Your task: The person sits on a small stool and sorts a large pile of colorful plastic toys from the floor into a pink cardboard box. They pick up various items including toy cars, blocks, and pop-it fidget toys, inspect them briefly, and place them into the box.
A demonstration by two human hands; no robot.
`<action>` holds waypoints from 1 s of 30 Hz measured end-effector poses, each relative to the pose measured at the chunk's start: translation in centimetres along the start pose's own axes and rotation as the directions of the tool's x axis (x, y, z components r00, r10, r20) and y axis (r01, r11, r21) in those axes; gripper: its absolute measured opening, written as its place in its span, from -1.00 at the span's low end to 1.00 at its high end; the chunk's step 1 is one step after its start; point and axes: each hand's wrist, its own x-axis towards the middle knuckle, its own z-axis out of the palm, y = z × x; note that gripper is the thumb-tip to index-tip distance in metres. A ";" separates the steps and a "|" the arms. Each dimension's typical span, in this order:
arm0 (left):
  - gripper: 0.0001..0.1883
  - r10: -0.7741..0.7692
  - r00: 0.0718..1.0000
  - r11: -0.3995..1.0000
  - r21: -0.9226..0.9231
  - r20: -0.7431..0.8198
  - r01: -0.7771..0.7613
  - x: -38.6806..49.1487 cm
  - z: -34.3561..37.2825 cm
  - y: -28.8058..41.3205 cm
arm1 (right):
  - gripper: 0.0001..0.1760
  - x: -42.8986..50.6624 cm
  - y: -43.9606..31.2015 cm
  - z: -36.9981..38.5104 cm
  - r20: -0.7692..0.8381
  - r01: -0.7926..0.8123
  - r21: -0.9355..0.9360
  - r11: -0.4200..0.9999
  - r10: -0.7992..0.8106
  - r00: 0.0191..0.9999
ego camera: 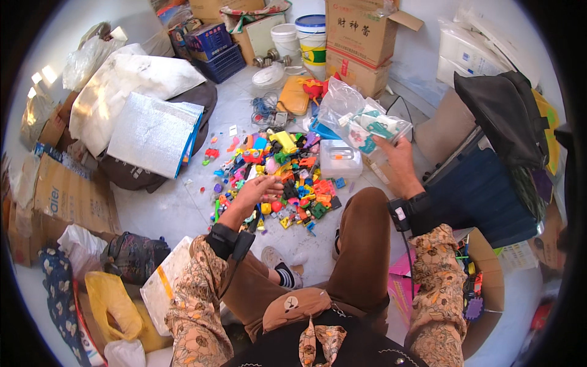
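My right hand (400, 160) grips the lower edge of a clear plastic bag (337, 108) that has white and teal printed packets inside. Over the near left part of a heap of small colourful plastic toys (298, 169) is my left hand (259, 192), its fingers extended and holding nothing that I can see. Beneath and left of the bag, a translucent plastic box with a handle (340, 160) stands against the heap's right side. A blue plastic tray (323, 128) lies partly under the bag.
A silver foil-faced sheet (149, 130) lies on the left pile. Beyond the heap are an orange plastic lid (294, 95), tangled cables (264, 110), lidded buckets (311, 43) and cardboard boxes (362, 32). A dark blue bin (481, 188) stands right; an open carton (488, 270) holds more toys.
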 end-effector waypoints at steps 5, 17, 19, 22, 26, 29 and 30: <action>-0.17 -0.079 0.995 0.977 -0.195 0.060 0.090 -2.0 -0.4 2.4 | -0.53 -2.3 0.0 4.6 0.204 0.322 -0.304 0.897 -0.269 0.941; -0.43 0.057 0.917 0.977 -0.167 -0.394 -0.132 -6.0 -6.4 -0.2 | -0.39 -9.4 6.7 18.6 0.905 0.951 -0.301 0.074 -0.292 0.309; -0.42 0.156 0.871 0.977 -0.056 -0.465 -0.204 -5.8 -10.2 -1.5 | -0.39 -8.1 7.2 17.4 0.927 0.948 -0.310 0.073 -0.199 0.318; -0.43 0.215 0.795 0.977 0.124 -0.567 -0.175 -5.4 -17.9 -4.9 | -0.55 -4.9 8.0 14.5 0.876 0.894 -0.421 0.152 -0.187 0.444; -0.40 0.171 0.725 0.944 0.322 -0.668 0.075 -5.4 -25.7 -14.5 | -0.65 -0.7 9.9 11.8 0.803 0.797 -0.587 0.146 -0.023 0.595; -0.37 0.049 0.723 0.717 0.529 -0.689 0.455 -5.0 -27.2 -23.5 | -0.68 0.5 11.5 10.9 0.755 0.737 -0.654 0.171 0.086 0.650; -0.38 -0.006 0.751 0.645 0.571 -0.661 0.508 -4.6 -27.1 -25.9 | -0.69 0.8 12.1 10.9 0.742 0.718 -0.669 0.191 0.118 0.660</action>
